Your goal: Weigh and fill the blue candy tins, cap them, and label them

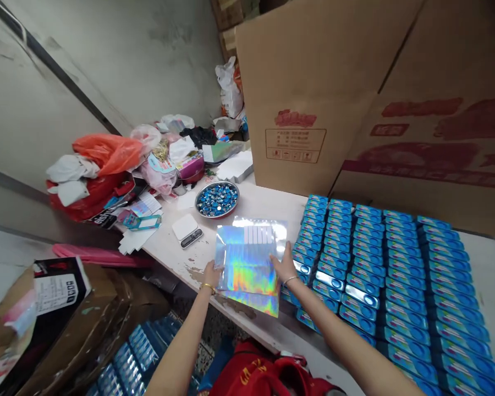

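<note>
Several shiny holographic bags (pixel 247 264) lie overlapped in front of me at the table's near edge. My left hand (pixel 212 275) grips their left edge, and my right hand (pixel 284 265) closes on the right edge. White strips show through the clear upper part. Left of the bags sits a small white digital scale (pixel 187 231). A round metal bowl (pixel 217 199) full of small blue-and-silver pieces stands behind them. Just to the right of my right hand begin rows of blue packaged boxes (pixel 365 264).
Large cardboard cartons (pixel 313 99) wall off the back right. Plastic bags (pixel 107 157) and papers pile up at the back left of the white table (pixel 268 198). Brown boxes (pixel 94 324) and more blue packs (pixel 134 352) stand below on the left.
</note>
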Demonstrator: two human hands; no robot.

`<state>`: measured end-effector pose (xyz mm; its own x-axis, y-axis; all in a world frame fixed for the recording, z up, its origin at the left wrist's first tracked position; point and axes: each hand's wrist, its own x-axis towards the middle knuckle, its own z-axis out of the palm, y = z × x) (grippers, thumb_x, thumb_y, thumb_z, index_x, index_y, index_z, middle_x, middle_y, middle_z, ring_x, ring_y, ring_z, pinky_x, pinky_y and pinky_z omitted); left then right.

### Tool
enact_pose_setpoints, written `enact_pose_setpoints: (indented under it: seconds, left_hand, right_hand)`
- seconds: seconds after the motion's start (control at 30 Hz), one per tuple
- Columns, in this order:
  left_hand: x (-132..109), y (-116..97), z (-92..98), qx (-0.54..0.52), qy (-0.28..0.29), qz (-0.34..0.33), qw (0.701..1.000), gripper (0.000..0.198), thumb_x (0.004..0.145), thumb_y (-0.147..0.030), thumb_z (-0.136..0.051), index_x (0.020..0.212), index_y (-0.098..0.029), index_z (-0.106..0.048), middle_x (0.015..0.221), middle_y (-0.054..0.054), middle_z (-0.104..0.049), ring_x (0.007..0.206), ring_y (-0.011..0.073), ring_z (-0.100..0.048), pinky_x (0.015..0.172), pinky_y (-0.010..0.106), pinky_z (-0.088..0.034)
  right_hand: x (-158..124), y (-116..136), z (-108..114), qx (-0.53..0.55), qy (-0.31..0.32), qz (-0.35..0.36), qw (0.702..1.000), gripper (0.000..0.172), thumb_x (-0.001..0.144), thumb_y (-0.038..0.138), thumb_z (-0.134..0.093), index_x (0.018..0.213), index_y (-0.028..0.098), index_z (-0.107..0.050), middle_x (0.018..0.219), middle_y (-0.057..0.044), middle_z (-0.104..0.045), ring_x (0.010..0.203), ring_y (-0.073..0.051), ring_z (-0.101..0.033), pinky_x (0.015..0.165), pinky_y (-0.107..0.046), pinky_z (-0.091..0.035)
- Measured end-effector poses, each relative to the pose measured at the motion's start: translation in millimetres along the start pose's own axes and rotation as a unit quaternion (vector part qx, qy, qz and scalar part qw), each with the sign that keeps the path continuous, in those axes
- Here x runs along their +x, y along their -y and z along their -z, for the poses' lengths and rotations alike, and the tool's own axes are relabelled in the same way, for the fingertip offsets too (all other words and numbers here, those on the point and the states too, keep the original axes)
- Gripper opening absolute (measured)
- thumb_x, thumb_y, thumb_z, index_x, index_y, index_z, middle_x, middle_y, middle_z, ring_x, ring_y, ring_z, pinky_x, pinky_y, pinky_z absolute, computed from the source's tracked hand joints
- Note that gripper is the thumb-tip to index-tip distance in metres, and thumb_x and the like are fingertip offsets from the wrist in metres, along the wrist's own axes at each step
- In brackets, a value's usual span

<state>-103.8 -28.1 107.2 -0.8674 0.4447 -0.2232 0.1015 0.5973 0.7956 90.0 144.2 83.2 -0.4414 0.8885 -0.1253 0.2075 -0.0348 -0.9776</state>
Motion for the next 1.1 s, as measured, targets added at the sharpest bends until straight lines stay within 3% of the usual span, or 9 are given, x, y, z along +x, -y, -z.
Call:
enact_pose_setpoints:
  seconds: [0.17,0.3,0.5,0.63,0.73,0.8,0.93,1.0,1.1]
  left_hand:
    - [15.1,44.2,-9.4,0.034,0.047,0.029,0.998,0.019,0.063,-0.015,-0.063,0.082,-0.014,-0.061,0.079,0.005,-0.065,0.087,0.0228,-0.061,0.081,0.036,-0.046]
    - [13.8,42.5,5.8,0.007,0.099,0.003,0.995,0.032,0.071,-0.022,-0.059,0.101,-0.014,-0.059,0.091,0.006,-0.067,0.088,0.0200,-0.062,0.081,0.033,-0.049]
    - [2.3,-14.8,63.1,-0.058,0.267,-0.072,0.959,0.036,0.076,-0.038,-0.062,0.105,-0.017,-0.063,0.090,0.004,-0.069,0.080,0.0167,-0.062,0.076,0.029,-0.050]
    - [-11.0,-45.1,102.3,-0.040,0.284,-0.064,0.956,0.036,0.076,-0.040,-0.063,0.102,-0.015,-0.064,0.076,0.002,-0.066,0.070,0.0144,-0.059,0.069,0.026,-0.048]
    - [-24.9,-55.3,114.0,-0.033,0.264,-0.086,0.960,0.041,0.078,-0.042,-0.061,0.109,-0.015,-0.061,0.080,0.004,-0.066,0.075,0.0162,-0.060,0.073,0.030,-0.049]
    - [-34.7,-65.1,109.6,-0.016,0.202,-0.147,0.968,0.058,0.076,-0.041,-0.064,0.127,-0.019,-0.048,0.105,0.009,-0.064,0.098,0.0213,-0.059,0.088,0.036,-0.045]
    - [-58.7,-109.5,72.9,-0.008,0.064,-0.292,0.954,0.096,0.071,-0.045,-0.069,0.146,-0.024,-0.013,0.147,0.013,-0.029,0.135,0.0281,-0.027,0.108,0.046,-0.026]
    - [-78.6,-140.6,43.4,-0.004,0.085,-0.335,0.938,0.087,0.069,-0.045,-0.070,0.142,-0.023,-0.028,0.142,0.011,-0.038,0.132,0.0282,-0.033,0.107,0.043,-0.029]
    - [-123.2,-185.1,-8.6,0.007,0.222,-0.348,0.911,0.038,0.072,-0.042,-0.067,0.104,-0.021,-0.067,0.100,0.007,-0.066,0.097,0.0224,-0.058,0.087,0.032,-0.045]
  right_hand:
    - [-27.8,-33.0,-12.7,-0.114,0.041,0.019,0.992,0.057,0.075,0.036,-0.052,0.128,0.017,-0.045,0.141,-0.015,-0.040,0.138,-0.031,-0.022,0.110,-0.054,-0.023]
    - [-27.5,-36.8,-23.4,-0.164,0.073,0.030,0.983,0.055,0.078,0.038,-0.049,0.129,0.018,-0.046,0.141,-0.015,-0.041,0.137,-0.032,-0.023,0.108,-0.055,-0.025]
    - [21.0,28.8,-30.0,-0.255,0.050,0.159,0.953,0.070,0.084,0.051,-0.044,0.142,0.019,-0.024,0.151,-0.015,-0.024,0.141,-0.032,-0.008,0.107,-0.059,-0.019]
    - [32.1,81.6,-26.2,-0.189,0.128,0.178,0.957,0.047,0.086,0.050,-0.044,0.120,0.019,-0.051,0.112,-0.012,-0.062,0.108,-0.027,-0.055,0.096,-0.048,-0.038]
    - [20.5,108.6,-15.8,-0.114,0.175,0.163,0.964,0.033,0.089,0.045,-0.039,0.091,0.019,-0.059,0.076,-0.004,-0.062,0.072,-0.018,-0.057,0.069,-0.031,-0.045]
    - [9.5,124.0,-2.0,-0.113,0.174,0.180,0.961,0.030,0.090,0.043,-0.040,0.084,0.019,-0.058,0.071,-0.002,-0.058,0.067,-0.016,-0.054,0.063,-0.028,-0.042]
    - [-12.9,159.0,48.6,-0.198,0.234,0.261,0.916,0.026,0.091,0.037,-0.041,0.080,0.020,-0.059,0.073,-0.002,-0.060,0.069,-0.016,-0.054,0.065,-0.027,-0.039]
    - [-26.1,175.5,87.1,-0.247,0.268,0.293,0.884,0.026,0.091,0.035,-0.042,0.080,0.021,-0.060,0.072,-0.002,-0.061,0.068,-0.015,-0.055,0.064,-0.027,-0.038]
    - [-49.5,187.0,159.6,-0.274,0.271,0.303,0.872,0.024,0.090,0.033,-0.044,0.080,0.021,-0.062,0.071,-0.002,-0.062,0.066,-0.014,-0.055,0.062,-0.026,-0.038]
